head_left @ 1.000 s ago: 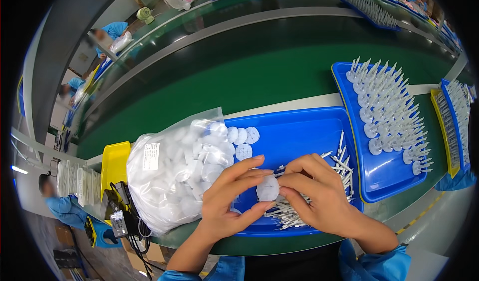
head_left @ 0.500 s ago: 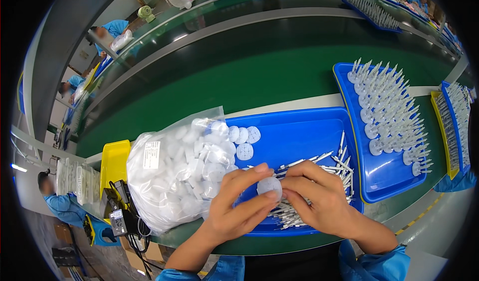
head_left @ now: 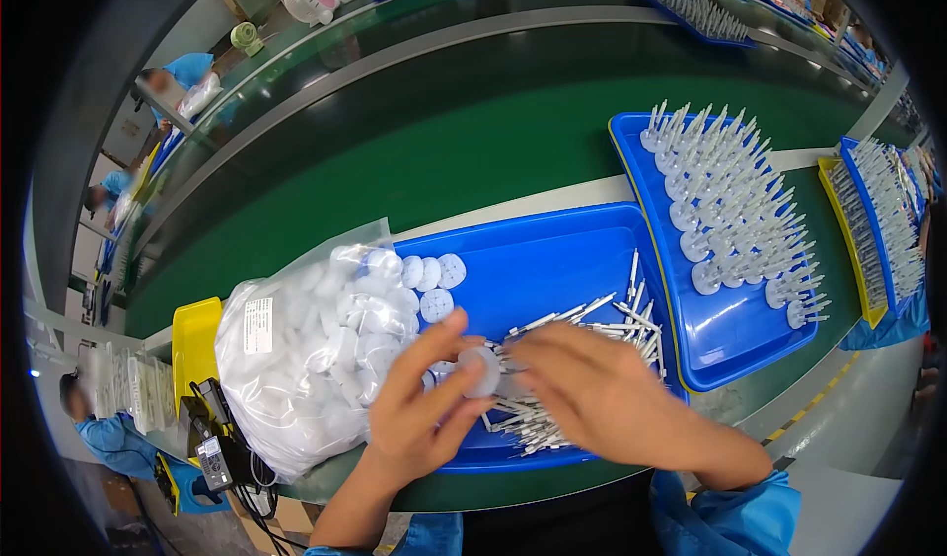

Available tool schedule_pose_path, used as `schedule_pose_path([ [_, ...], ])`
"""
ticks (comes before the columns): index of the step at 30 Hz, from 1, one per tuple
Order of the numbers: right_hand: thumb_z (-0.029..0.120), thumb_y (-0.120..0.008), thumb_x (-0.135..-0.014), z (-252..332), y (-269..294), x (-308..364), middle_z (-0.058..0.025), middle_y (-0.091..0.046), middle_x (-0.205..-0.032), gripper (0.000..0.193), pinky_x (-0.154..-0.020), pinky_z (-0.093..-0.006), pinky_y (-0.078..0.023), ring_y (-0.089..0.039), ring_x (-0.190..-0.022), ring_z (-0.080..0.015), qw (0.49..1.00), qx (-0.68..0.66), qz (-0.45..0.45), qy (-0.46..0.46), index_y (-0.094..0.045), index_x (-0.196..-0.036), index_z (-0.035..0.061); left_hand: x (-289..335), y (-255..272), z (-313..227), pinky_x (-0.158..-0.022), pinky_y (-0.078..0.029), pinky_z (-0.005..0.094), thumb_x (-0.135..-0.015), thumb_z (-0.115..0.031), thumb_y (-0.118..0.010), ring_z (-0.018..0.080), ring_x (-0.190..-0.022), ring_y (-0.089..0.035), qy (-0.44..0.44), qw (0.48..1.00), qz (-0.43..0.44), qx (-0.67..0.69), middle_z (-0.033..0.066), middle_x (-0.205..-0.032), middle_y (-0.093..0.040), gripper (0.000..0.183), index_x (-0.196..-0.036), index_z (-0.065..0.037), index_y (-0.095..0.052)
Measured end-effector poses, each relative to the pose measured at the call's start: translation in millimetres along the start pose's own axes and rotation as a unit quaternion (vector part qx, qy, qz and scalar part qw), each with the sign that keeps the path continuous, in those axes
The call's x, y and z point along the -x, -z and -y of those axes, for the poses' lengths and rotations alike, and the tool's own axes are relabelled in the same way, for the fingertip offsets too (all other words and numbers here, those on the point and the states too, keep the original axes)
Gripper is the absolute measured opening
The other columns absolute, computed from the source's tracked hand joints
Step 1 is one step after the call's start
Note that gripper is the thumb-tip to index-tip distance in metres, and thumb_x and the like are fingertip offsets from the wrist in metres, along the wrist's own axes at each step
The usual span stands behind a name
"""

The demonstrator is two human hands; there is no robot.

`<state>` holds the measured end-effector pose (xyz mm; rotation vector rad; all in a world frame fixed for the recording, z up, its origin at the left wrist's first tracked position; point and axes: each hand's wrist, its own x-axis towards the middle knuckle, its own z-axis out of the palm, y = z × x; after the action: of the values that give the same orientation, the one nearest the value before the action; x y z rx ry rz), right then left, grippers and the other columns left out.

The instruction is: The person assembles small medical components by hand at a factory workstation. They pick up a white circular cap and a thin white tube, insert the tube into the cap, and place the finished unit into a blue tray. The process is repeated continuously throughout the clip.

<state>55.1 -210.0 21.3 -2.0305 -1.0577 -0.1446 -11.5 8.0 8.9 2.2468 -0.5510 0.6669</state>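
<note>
A translucent white round plastic disc (head_left: 480, 371) is pinched between the thumb and fingers of my left hand (head_left: 414, 403). Just right of it, the blurred fingertips of my right hand (head_left: 602, 388) come close to the disc; whether they grip anything I cannot make out. Below both hands is a blue tray (head_left: 533, 245) with a loose heap of thin white sticks (head_left: 538, 428) and several loose white discs (head_left: 436, 306) at its left end. A clear plastic bag (head_left: 296, 359) full of white round parts lies left of my left hand.
At the right, another blue tray (head_left: 730, 354) holds rows of discs with sticks standing up from them. More filled trays (head_left: 878, 230) are stacked beyond it. A yellow tray (head_left: 197, 344) and a black power adapter with cables (head_left: 212, 462) lie left. Behind runs a green belt (head_left: 444, 142); co-workers sit far left.
The whole view has shifted, so the trays and bag appear further left. My right hand has turned and its fingers are smeared by motion; my left still holds the disc.
</note>
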Motion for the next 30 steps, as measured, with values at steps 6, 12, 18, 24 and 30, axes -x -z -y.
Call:
schedule_pose_path([
  [6, 0.002, -0.062, -0.076, -32.9, 29.9, 10.5, -0.0148, -0.064, -0.085, 0.016, -0.070, -0.0404, -0.050, -0.064, -0.082, -0.0293, 0.912, 0.374, 0.111, -0.125, -0.064, -0.091, -0.0012, 8.1, 3.1, 6.9, -0.068, -0.057, 0.0332, -0.105, -0.027, -0.057, 0.0218, -0.085, -0.069, 0.286, 0.887, -0.120, 0.341, 0.0247, -0.127, -0.064, 0.038, -0.124, 0.006, -0.062],
  [12, 0.001, -0.063, -0.074, -32.0, 28.6, 14.8, -0.0164, -0.064, -0.084, 0.014, -0.074, -0.0417, -0.050, -0.064, -0.083, -0.0306, 0.927, 0.333, 0.142, -0.098, -0.064, -0.088, -0.0007, 1.5, 6.0, 7.0, -0.069, -0.056, 0.0333, -0.105, -0.027, -0.056, 0.0220, -0.087, -0.068, 0.372, 0.783, -0.073, 0.493, 0.0272, -0.126, -0.064, 0.044, -0.134, 0.005, -0.056],
  [18, -0.004, -0.062, -0.081, -8.1, 42.2, 4.8, -0.0189, -0.062, -0.090, 0.013, -0.072, -0.0436, -0.052, -0.064, -0.080, -0.0366, 0.979, 0.139, 0.054, -0.138, -0.065, -0.094, -0.0033, 0.2, 8.3, 3.4, -0.074, -0.056, 0.0346, -0.103, -0.026, -0.059, 0.0271, -0.094, -0.068, 0.388, 0.719, -0.024, 0.576, 0.0298, -0.125, -0.062, 0.042, -0.131, 0.005, -0.055],
  [24, 0.000, -0.064, -0.090, 9.9, 28.4, -13.2, -0.0182, -0.062, -0.093, 0.019, -0.065, -0.0433, -0.051, -0.065, -0.076, -0.0378, 0.983, -0.160, 0.061, -0.073, -0.066, -0.109, -0.0037, 0.7, 0.0, 1.1, -0.082, -0.057, 0.0397, -0.101, -0.024, -0.063, 0.0298, -0.100, -0.068, 0.377, 0.729, -0.013, 0.571, 0.0296, -0.124, -0.063, 0.030, -0.116, 0.002, -0.060],
  [30, 0.000, -0.064, -0.090, 5.0, 9.6, -14.5, -0.0191, -0.068, -0.091, 0.017, -0.061, -0.0387, -0.052, -0.068, -0.072, -0.0340, 0.970, -0.221, 0.049, -0.092, -0.067, -0.106, -0.0039, 9.4, 1.4, 11.5, -0.093, -0.056, 0.0411, -0.098, -0.014, -0.067, 0.0267, -0.109, -0.066, 0.352, 0.716, -0.010, 0.603, 0.0263, -0.128, -0.063, 0.025, -0.114, 0.004, -0.062],
])
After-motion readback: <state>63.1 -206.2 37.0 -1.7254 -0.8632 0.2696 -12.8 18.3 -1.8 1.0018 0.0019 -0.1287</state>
